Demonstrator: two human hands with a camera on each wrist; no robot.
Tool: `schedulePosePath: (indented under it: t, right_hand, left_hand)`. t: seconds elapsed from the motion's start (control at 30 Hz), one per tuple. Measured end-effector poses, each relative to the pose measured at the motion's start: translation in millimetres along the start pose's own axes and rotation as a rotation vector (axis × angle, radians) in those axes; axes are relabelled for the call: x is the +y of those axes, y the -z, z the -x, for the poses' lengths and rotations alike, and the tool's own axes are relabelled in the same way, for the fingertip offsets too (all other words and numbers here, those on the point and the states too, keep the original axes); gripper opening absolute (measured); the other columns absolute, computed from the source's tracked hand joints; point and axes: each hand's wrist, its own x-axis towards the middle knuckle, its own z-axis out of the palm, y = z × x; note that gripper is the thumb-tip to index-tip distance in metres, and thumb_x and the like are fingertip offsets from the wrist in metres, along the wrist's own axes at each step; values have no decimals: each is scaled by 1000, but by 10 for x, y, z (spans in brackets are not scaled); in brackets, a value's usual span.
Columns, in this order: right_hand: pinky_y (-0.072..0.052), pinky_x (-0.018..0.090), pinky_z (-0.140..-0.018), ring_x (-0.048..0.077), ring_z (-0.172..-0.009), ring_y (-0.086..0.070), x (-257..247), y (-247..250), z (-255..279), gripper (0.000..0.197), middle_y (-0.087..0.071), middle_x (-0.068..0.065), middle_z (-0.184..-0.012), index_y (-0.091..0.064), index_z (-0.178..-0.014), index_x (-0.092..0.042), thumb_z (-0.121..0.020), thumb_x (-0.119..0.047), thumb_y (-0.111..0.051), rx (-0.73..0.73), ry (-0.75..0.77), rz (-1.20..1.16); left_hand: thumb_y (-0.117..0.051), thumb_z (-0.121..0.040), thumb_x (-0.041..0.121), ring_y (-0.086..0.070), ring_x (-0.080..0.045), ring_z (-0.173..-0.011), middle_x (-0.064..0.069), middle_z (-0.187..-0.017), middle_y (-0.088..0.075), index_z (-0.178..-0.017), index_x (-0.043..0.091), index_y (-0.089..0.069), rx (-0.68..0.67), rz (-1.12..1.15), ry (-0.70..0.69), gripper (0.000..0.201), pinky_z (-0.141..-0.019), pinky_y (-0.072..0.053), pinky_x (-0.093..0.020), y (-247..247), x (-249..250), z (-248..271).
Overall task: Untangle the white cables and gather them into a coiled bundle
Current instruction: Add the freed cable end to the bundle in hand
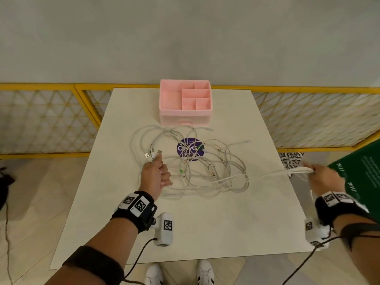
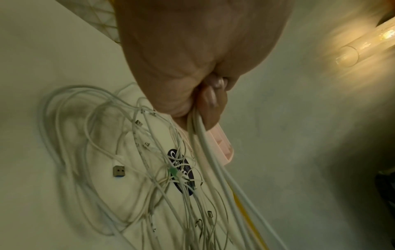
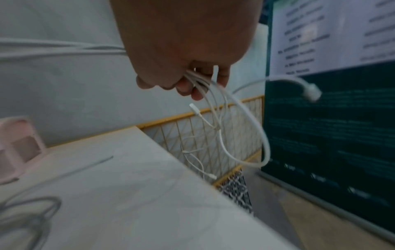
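L hand (image 1: 157, 173) grip fisted on cable ends, R hand (image 1: 324, 177) fisted on strands pulled rightward; cables (image 1: 205, 171) tangle on bench (image 1: 205, 227) btwn, nearer L.

Left hand (image 2: 181, 55): fist fills the left wrist view, cable ends inside it hidden.
Right hand (image 3: 183, 42): blurred, strand count unreadable.
White cables (image 1: 197, 167): knot too dense to trace; run off the left wrist view's bottom edge.
Green panel (image 3: 329, 128): text smeared, illegible.
Pink organizer (image 3: 19, 145): cut by the left edge.
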Motion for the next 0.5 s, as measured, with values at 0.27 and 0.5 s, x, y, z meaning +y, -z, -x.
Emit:
schedulePosePath:
  t: [0.27,0.5]
  right_hand:
    - [-48,44,-99,31,-105,-60,90,-1091,148,36,-61,9,-111,-66,-111,-23,-101,-40,-36,-352,12,393]
    - [-34,54,-111,40,-137,-32,-447,-855,164,94,-34,14,-148,-34,-145,-19,-74,-71,-67,-473,-46,321]
  left_hand:
    - [-49,-103,43,-19,-6,-38,8,-51,-26,-64,24,-34,4,88,-101,46,-35,-17,-18,197,266,24]
    - [-47,-104,43,-18,-6,-39,6,-52,-27,-65,21,-35,-45,118,-77,46,-39,-14,-17,-54,269,124]
